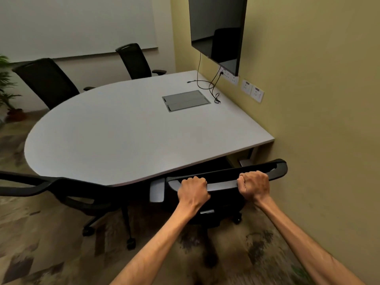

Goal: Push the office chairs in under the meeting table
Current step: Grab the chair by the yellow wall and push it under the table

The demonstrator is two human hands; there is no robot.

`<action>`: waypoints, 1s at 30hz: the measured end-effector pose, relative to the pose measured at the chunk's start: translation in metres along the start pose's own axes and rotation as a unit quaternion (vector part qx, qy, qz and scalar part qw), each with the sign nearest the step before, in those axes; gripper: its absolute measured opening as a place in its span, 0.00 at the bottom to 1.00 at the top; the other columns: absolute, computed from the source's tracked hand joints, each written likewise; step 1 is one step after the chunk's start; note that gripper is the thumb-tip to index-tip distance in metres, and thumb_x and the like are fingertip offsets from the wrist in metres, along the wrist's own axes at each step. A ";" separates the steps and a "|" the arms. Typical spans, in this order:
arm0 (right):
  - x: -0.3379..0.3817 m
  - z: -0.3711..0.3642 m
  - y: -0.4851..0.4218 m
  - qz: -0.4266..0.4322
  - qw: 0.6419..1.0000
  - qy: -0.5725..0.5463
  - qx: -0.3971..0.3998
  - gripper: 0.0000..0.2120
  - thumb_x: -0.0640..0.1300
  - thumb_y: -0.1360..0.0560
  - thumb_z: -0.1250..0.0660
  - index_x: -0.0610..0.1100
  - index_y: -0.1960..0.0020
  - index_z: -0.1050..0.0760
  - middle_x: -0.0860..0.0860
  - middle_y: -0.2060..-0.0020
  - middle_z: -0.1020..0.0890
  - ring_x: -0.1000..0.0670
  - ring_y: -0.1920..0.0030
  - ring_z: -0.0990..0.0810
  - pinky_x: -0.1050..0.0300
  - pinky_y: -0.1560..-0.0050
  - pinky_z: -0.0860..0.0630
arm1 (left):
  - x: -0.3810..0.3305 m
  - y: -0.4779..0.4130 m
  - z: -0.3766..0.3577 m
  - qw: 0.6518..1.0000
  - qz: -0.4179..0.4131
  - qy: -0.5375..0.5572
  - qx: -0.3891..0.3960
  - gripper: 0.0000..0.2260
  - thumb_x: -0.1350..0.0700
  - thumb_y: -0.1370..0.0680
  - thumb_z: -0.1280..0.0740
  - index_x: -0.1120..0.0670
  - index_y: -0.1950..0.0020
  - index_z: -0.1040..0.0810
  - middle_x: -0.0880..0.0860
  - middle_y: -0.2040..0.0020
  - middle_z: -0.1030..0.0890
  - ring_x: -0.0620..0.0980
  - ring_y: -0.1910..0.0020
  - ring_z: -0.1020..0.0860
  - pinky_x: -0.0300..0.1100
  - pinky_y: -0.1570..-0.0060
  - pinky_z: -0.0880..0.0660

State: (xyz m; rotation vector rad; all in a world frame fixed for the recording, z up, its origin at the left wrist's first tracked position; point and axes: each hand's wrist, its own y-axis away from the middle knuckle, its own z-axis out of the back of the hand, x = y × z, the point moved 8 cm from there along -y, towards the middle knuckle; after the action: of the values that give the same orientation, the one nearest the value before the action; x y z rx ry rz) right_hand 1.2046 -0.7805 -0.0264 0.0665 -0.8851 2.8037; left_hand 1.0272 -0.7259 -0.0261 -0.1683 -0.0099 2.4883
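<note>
A black office chair (222, 177) stands at the near edge of the white meeting table (127, 128), its seat tucked under the tabletop close to the right wall. My left hand (193, 192) and my right hand (254, 185) both grip the top bar of its backrest. A second black chair (67, 192) sits at the near left, partly under the table. Two more chairs stand on the far side, one at the left (47, 81) and one at the back (135, 60).
The yellow wall (318, 120) runs tight along the right, with sockets (253, 90) and a mounted dark screen (218, 29). A cable (207, 85) and a grey floor box lid (186, 100) lie on the table. A potted plant (6, 87) stands far left. Patterned carpet covers the floor.
</note>
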 end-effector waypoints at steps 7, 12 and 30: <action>-0.063 -0.030 -0.051 0.001 1.000 0.000 0.024 0.18 0.47 0.31 0.46 0.43 0.79 0.35 0.48 0.83 0.31 0.45 0.81 0.33 0.61 0.70 0.45 | -0.029 -0.072 -0.010 1.000 -0.001 0.018 -0.020 0.08 0.57 0.28 0.37 0.56 0.54 0.20 0.56 0.59 0.19 0.60 0.57 0.20 0.47 0.61 0.33; -0.075 -0.049 -0.072 0.004 1.000 -0.012 0.026 0.19 0.48 0.31 0.47 0.43 0.78 0.34 0.48 0.83 0.31 0.46 0.81 0.34 0.60 0.72 0.46 | -0.024 -0.100 -0.014 0.999 0.017 0.022 -0.024 0.08 0.57 0.27 0.38 0.56 0.52 0.21 0.56 0.55 0.19 0.60 0.55 0.21 0.48 0.57 0.31; -0.142 -0.102 -0.165 0.036 0.999 -0.036 0.010 0.20 0.47 0.30 0.47 0.42 0.78 0.32 0.47 0.82 0.29 0.44 0.81 0.31 0.60 0.73 0.41 | -0.041 -0.213 -0.021 0.998 0.061 0.023 -0.022 0.06 0.55 0.27 0.37 0.56 0.55 0.23 0.56 0.59 0.20 0.59 0.58 0.22 0.48 0.58 0.33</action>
State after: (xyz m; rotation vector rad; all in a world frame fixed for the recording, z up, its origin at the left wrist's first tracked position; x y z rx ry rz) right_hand 1.3789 -0.6153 -0.0314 0.1429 -0.8918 2.8946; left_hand 1.1901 -0.5812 -0.0315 -0.2504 -0.0362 2.6066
